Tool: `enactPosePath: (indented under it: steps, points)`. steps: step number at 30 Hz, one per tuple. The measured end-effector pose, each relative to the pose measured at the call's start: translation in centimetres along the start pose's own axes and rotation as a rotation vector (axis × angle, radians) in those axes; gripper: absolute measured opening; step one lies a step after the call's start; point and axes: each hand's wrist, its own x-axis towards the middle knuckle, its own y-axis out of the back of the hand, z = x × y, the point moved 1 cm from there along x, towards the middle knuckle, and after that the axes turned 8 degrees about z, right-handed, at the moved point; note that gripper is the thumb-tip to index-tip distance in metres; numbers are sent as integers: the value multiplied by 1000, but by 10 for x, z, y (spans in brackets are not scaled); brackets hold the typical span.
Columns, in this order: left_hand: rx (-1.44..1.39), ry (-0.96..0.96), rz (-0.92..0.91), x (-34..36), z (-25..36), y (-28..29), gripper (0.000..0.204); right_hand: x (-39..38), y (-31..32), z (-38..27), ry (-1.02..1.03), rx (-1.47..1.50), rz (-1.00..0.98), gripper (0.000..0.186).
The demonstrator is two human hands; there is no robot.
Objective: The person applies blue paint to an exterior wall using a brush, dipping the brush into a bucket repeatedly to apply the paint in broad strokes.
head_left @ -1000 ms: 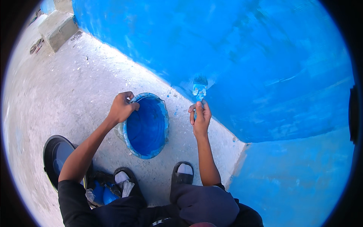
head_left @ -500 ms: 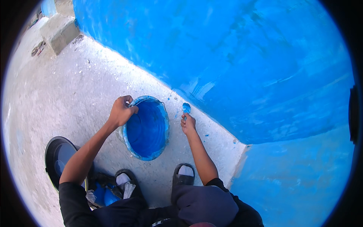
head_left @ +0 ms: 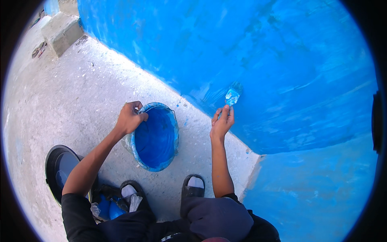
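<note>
My left hand [head_left: 130, 117] grips the near-left rim of a paint bucket [head_left: 156, 139], which tilts so that its blue-coated inside faces up at me. Some blue paint shows at the bottom and along its walls. In my right hand [head_left: 221, 122] I hold a paintbrush [head_left: 232, 94] by its handle, fingers closed round it. Its paint-smeared ferrule points away from me, and the bristles lie against the lower part of the blue wall [head_left: 274, 80]. Pale streaks show on the wall just left of the brush.
A black tub [head_left: 61, 167] with greyish liquid stands at my left, beside blue plastic bags [head_left: 109, 207] near my sandalled feet. A concrete block [head_left: 62, 34] sits against the wall at the far left. The pale floor [head_left: 80, 101] carries paint specks. Another wall section [head_left: 314, 185] meets at right.
My right hand has moved up and to the right with the paintbrush, from above the floor's edge onto the wall. My left hand and the bucket have barely moved.
</note>
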Motion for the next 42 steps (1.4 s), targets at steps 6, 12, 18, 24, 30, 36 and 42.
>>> enactPosePath:
  steps: [6, 12, 18, 24, 30, 36, 42]
  points:
    - [-10, 14, 2, -3, 1, -1, 17, 7, 41, 92, -391, -115, 18, 34]
    - [16, 4, 28, -2, -3, -2, 18, 15, 36, 99, -654, -102, 32, 28]
    - [36, 38, -17, -5, 0, 2, 13, -12, -28, -28, -52, 8, -80, 34]
    - [4, 22, 9, -5, 1, -5, 19, -1, -18, 1, -15, -25, -82, 35]
    - [49, 19, -18, -5, 6, -7, 21, 2, 37, 107, -631, -107, -2, 29]
    - [-4, 37, 32, -4, -8, 1, 20, 4, 4, 62, -428, -83, -82, 29]
    - [-41, 42, 12, -1, -6, -3, 16, 1, -23, 39, -85, -46, -156, 24]
